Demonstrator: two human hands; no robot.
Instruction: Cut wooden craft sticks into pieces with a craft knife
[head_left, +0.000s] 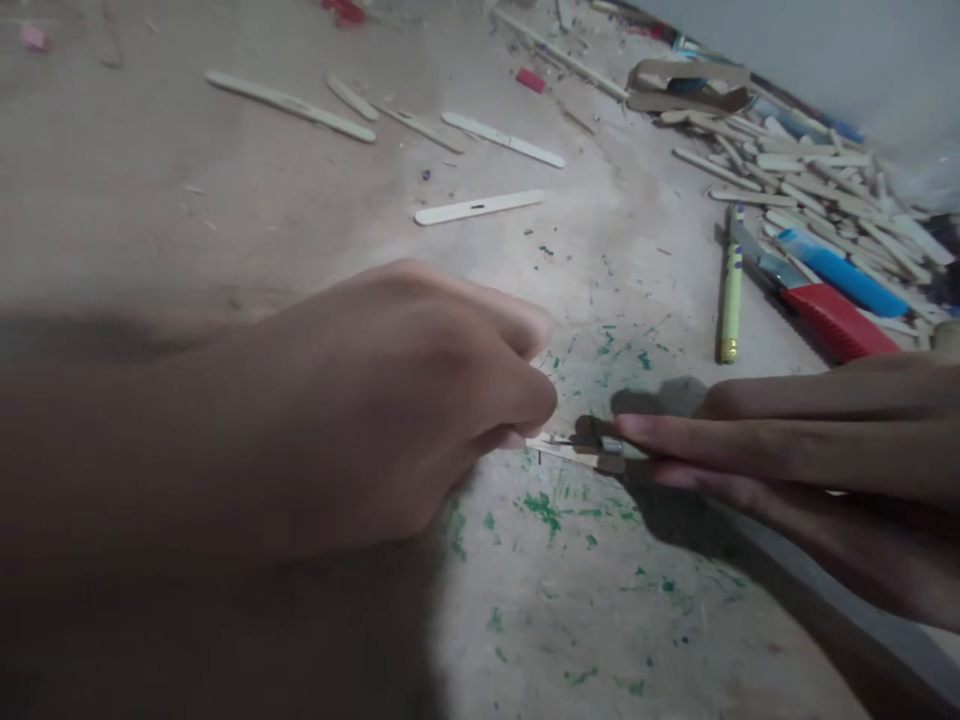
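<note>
My left hand is closed in the middle of the view, thumb and fingers pinching one end of a pale wooden craft stick. The stick lies low over the table, and its left part is hidden by the fingers. From the right comes my right hand, its fingers pressed together around a slim tool with a metal collar. A thin dark tip seems to run from the collar along the stick toward my left hand. Most of the tool's body is hidden in the fingers, so its exact kind is unclear.
Beyond my hands lies a craft stick with a dark slot, with more sticks behind. At right are a green pencil, a red-handled cutter knife, a blue tube and a stick pile. Green flecks mark the table.
</note>
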